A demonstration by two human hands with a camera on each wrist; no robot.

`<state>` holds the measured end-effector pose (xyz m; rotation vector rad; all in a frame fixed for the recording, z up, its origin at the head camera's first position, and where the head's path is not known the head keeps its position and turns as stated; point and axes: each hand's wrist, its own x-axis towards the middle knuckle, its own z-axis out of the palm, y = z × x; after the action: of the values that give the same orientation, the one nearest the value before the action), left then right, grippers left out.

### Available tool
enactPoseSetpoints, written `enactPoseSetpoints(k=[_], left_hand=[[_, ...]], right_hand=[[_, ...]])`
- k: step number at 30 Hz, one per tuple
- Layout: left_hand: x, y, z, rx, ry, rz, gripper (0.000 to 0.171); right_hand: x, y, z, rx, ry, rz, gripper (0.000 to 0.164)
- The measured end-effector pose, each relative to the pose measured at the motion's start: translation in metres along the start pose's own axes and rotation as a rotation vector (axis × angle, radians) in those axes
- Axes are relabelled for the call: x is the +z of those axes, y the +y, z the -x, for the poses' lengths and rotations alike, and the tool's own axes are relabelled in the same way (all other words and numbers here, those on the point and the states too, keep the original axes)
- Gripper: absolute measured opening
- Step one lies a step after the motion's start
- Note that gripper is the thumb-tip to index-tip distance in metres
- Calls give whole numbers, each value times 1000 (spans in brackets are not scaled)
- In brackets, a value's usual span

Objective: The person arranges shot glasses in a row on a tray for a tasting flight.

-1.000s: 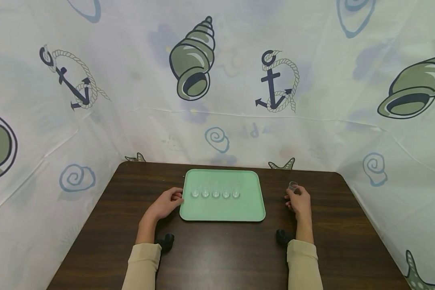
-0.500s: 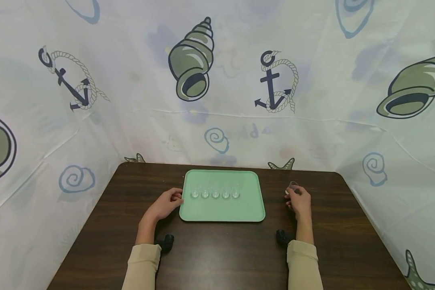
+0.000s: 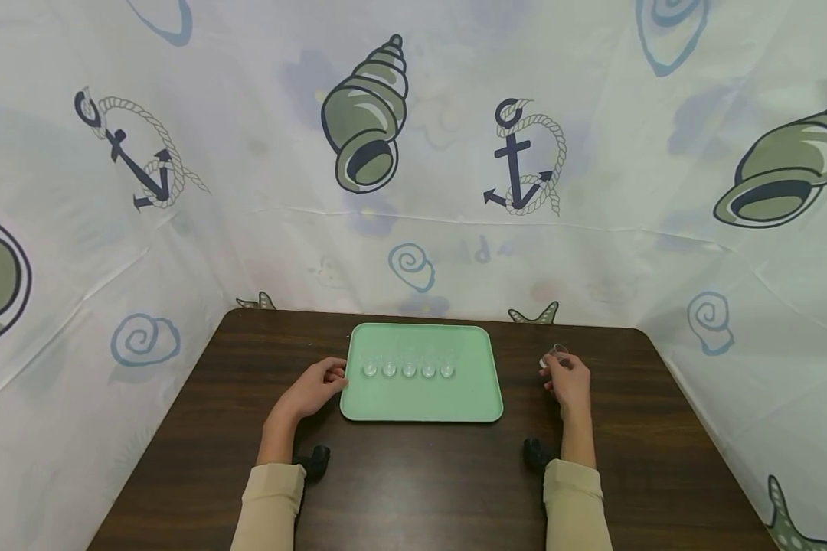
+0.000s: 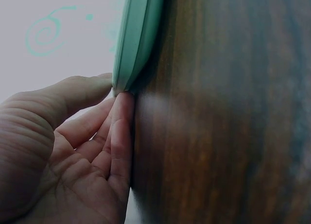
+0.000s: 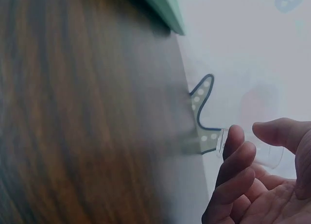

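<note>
A green tray (image 3: 420, 402) lies on the table, bearing a row of several small clear cups (image 3: 409, 370). At the tray's left edge is my left hand (image 3: 317, 386); the left wrist view has its thumb on one side of the tray rim (image 4: 137, 34) and its fingertips (image 4: 125, 100) against the other, pinching it. To the right of the tray, my right hand (image 3: 569, 380) holds another small clear cup (image 3: 558, 351) between thumb and fingers. That cup is tipped over sideways, partly covered by the fingers in the right wrist view.
Under everything is a dark wooden table (image 3: 413, 482). Behind and at both sides hangs a white cloth (image 3: 455, 260) printed with shells, anchors and starfish. A black strap-like device (image 3: 315, 462) sits at the left wrist, a similar device (image 3: 537, 453) at the right.
The clear cup in my right hand has turned from roughly upright to tipped sideways within the fingers. My left hand, the tray and the row of cups stay in place.
</note>
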<state>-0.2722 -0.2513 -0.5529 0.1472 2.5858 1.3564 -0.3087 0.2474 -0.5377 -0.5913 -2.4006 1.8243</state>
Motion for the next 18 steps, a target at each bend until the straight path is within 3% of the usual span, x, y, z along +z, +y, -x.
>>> enactPoseSetpoints(k=[18], left_hand=[[1, 0, 0, 2, 5, -11, 49]], right_hand=[[29, -20, 22, -73, -69, 22, 35]])
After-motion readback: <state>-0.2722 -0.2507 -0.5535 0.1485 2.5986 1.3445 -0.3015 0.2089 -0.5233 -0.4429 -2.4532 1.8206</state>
